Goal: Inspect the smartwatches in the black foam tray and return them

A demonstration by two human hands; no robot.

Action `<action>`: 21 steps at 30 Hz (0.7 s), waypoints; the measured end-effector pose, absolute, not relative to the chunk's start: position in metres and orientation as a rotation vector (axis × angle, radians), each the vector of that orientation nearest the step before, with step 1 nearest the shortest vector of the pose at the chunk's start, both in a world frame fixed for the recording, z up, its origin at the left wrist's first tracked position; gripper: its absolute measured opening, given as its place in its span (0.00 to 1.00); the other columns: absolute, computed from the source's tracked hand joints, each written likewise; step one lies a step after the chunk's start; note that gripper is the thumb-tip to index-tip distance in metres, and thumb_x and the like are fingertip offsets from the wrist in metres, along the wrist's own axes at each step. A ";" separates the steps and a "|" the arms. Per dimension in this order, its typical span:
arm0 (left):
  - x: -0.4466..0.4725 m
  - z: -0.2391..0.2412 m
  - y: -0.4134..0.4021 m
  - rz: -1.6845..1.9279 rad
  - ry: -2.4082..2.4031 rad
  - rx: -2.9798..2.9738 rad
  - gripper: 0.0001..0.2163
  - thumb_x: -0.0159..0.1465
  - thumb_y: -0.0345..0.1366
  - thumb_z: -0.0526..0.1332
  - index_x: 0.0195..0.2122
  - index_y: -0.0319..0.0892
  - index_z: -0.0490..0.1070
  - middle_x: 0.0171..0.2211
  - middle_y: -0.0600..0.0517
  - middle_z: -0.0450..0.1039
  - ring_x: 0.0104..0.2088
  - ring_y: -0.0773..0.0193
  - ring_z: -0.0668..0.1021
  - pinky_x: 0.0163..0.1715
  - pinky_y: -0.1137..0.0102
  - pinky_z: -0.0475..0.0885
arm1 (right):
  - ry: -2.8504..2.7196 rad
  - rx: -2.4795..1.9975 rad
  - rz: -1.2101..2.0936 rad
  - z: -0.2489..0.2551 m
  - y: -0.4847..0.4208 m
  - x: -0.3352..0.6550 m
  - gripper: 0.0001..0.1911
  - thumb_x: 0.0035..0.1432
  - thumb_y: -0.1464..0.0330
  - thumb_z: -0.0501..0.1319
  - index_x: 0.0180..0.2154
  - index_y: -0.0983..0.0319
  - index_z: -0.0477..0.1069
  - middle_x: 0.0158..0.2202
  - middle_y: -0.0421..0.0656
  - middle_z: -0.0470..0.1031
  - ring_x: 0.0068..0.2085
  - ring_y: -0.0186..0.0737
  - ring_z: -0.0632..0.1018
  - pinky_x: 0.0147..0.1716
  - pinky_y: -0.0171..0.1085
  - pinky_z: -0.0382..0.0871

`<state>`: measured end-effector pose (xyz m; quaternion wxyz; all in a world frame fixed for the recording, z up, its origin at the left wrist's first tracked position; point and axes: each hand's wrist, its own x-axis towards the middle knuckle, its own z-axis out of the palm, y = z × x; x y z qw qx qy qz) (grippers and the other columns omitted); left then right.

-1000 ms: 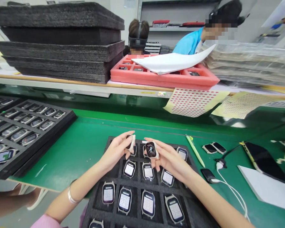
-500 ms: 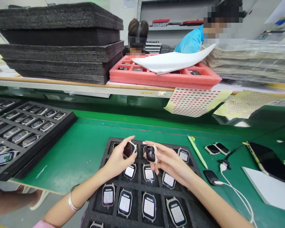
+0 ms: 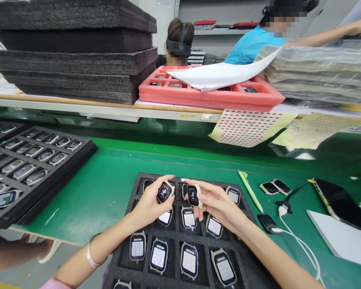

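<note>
My left hand [image 3: 149, 204] grips a strapless smartwatch [image 3: 165, 192] by its edges, thumb and fingers on opposite sides; its dark screen shows a lit watch face. In my right hand [image 3: 215, 200] is a second smartwatch [image 3: 193, 195], also with a dark lit face, held with the thumb at its right side. Both are above the far rows of a black foam tray [image 3: 174, 241]. Other watches lie in the tray's compartments, many with white lit screens, such as the one in the middle [image 3: 189, 261].
A second foam tray of watches [image 3: 36, 160] lies to the left. On the right are a green pen [image 3: 250, 192], two watches [image 3: 275, 187], a small black device [image 3: 267, 224] on a white cable, and a phone [image 3: 343, 200]. Foam stacks [image 3: 75, 52] and a red tray [image 3: 210, 100] fill the shelf; two people are behind.
The watch in my left hand has gone from a dark screen to a lit face. Beyond the shelf, the person in blue now has an arm stretched to the right.
</note>
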<state>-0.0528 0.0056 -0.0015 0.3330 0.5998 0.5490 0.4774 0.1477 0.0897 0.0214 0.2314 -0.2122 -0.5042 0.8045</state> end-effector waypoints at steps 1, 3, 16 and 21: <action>-0.053 -0.001 0.005 1.258 1.427 1.546 0.23 0.60 0.29 0.58 0.57 0.40 0.60 0.53 0.46 0.69 0.51 0.57 0.72 0.50 0.68 0.66 | -1.382 -0.583 2.206 0.022 0.090 0.148 0.20 0.57 0.69 0.64 0.51 0.64 0.70 0.30 0.43 0.75 0.25 0.36 0.78 0.23 0.32 0.74; -0.052 0.000 0.004 1.263 1.420 1.536 0.22 0.60 0.29 0.58 0.56 0.40 0.60 0.53 0.46 0.68 0.51 0.57 0.72 0.49 0.68 0.67 | -1.380 -0.583 2.203 0.023 0.089 0.148 0.20 0.57 0.69 0.64 0.51 0.64 0.70 0.30 0.43 0.75 0.25 0.37 0.79 0.23 0.32 0.74; -0.053 0.000 0.004 1.282 1.422 1.505 0.21 0.59 0.28 0.57 0.55 0.41 0.62 0.52 0.48 0.69 0.50 0.60 0.72 0.50 0.71 0.65 | -1.412 -0.626 2.183 0.025 0.088 0.149 0.22 0.56 0.68 0.64 0.53 0.65 0.69 0.29 0.43 0.75 0.25 0.39 0.79 0.25 0.33 0.75; -0.053 0.001 0.002 1.273 1.440 1.496 0.22 0.60 0.30 0.57 0.56 0.40 0.61 0.52 0.47 0.69 0.49 0.60 0.73 0.49 0.70 0.66 | -1.421 -0.647 2.160 0.026 0.087 0.149 0.22 0.56 0.68 0.65 0.52 0.65 0.69 0.29 0.43 0.75 0.25 0.38 0.79 0.25 0.33 0.75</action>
